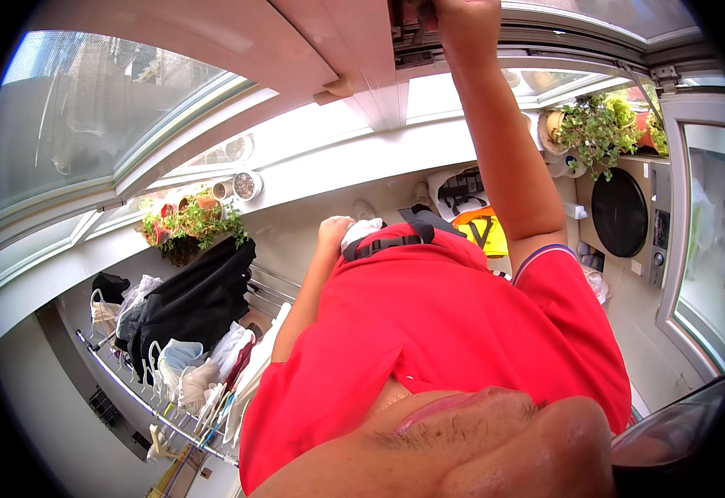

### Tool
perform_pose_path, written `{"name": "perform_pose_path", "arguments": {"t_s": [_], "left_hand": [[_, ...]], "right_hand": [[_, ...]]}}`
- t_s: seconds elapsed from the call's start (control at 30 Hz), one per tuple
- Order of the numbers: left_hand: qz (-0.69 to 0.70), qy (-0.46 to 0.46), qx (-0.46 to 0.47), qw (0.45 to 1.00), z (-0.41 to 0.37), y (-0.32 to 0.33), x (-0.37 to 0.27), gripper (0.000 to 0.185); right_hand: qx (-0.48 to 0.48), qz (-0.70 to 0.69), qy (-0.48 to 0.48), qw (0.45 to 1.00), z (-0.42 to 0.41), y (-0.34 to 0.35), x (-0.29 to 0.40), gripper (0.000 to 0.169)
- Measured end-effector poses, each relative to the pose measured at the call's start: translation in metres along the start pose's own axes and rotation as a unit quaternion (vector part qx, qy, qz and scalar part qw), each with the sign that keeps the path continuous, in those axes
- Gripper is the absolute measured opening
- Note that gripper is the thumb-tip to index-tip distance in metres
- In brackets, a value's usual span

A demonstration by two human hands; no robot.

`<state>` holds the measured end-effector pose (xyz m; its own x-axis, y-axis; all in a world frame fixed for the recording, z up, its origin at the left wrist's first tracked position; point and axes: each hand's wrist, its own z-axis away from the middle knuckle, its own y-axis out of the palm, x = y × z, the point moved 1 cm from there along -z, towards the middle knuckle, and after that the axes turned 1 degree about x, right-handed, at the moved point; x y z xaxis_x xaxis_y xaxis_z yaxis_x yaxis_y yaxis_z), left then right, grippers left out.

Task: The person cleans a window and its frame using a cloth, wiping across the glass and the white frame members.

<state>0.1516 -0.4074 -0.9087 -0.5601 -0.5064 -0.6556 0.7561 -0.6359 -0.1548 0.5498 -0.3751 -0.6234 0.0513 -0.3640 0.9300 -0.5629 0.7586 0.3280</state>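
My right hand [471, 15] is raised at the top edge of the view, against the dark metal track of a window frame [421, 59]. Its fingers are in shadow and partly cut off, so what they hold cannot be made out. At my waist, my left hand [334, 233] is closed on a bunched white cloth [362, 231]. A black belt buckle [387, 244] crosses my red shirt [425, 311] beside the cloth.
Hinged glass panes [101, 106] slant in at upper left. Potted plants [599, 131] line the sill [362, 159]. A rack [145, 398] of hanging clothes stands left. At right are a round black lid [619, 211] and a glazed door [711, 236]. A yellow bag [487, 233] lies below.
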Motion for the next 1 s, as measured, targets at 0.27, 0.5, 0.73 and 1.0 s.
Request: {"name": "perform_pose_path", "arguments": {"t_s": [0.27, 0.5, 0.73, 1.0], "left_hand": [[0.005, 0.001, 0.014, 1.0, 0.006, 0.001, -0.011, 0.018], [-0.022, 0.003, -0.002, 1.0, 0.009, -0.005, -0.005, 0.02], [-0.084, 0.003, -0.01, 0.996, 0.0, 0.002, -0.005, 0.019], [-0.128, 0.016, -0.013, 0.992, -0.01, 0.018, -0.007, 0.019]], "right_hand": [[-0.047, 0.277, -0.088, 0.956, 0.02, -0.039, -0.036, 0.028], [-0.106, 0.379, -0.18, 0.902, 0.028, -0.05, -0.031, 0.033], [-0.147, 0.275, -0.205, 0.928, 0.027, -0.045, -0.026, 0.019], [0.129, -0.222, -0.214, 0.943, -0.003, 0.069, 0.123, 0.009]]}}
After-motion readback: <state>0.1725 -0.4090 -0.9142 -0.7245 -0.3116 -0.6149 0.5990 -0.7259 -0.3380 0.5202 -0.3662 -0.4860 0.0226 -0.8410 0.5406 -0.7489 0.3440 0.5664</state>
